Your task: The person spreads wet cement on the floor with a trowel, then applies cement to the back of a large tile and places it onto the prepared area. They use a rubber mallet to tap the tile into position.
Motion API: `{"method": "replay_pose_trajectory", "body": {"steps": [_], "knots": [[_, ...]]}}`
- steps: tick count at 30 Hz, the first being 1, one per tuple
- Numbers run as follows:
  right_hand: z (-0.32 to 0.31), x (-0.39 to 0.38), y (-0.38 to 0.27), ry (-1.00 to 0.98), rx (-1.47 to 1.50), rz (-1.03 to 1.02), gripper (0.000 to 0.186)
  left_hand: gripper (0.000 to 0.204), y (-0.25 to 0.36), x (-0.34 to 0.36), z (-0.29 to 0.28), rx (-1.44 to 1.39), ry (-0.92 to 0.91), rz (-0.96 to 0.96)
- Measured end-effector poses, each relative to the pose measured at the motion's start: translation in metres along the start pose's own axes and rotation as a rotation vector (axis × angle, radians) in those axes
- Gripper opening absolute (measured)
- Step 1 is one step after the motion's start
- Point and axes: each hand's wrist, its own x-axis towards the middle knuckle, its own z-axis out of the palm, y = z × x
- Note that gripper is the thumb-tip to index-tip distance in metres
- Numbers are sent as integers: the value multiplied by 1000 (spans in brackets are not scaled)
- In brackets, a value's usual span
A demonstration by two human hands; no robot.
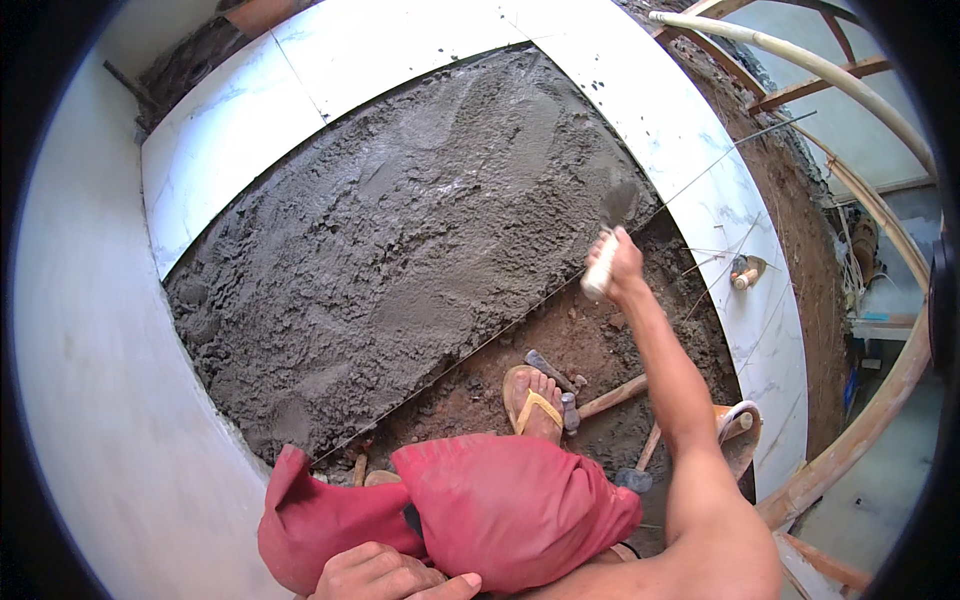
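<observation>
A trowel with a pale handle point(599, 270) is gripped in my right hand point(618, 262). Its grey blade point(620, 203) lies against the wet mortar bed point(420, 220) near the right edge. The mortar is rough and lumpy, with a few smoother patches. My left hand point(385, 575) lies with its fingers loosely stretched over my red shorts point(510, 510) at the lower edge and holds nothing. Just under my right hand, a taut string point(520, 318) crosses along the mortar's near edge.
White marbled tiles point(690, 150) border the mortar at the back and right. Hammers point(610, 397) lie on the bare soil by my sandalled foot point(535, 400). A bucket point(742, 435) stands at the right. A pale wall point(100, 300) rises at left; curved poles point(860, 440) frame the right.
</observation>
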Motion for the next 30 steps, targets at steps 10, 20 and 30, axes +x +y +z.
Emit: {"method": "replay_pose_trajectory", "body": {"steps": [10, 20, 30], "knots": [[122, 104, -23, -59, -370, 28, 30, 30, 4, 8, 8, -19, -5, -46], [88, 96, -107, -176, -766, 165, 31, 26, -5, 14, 6, -94, -9, 8], [118, 57, -89, -255, -1949, -440, 34, 22, -7, 16, 4, -99, -28, -22]]}}
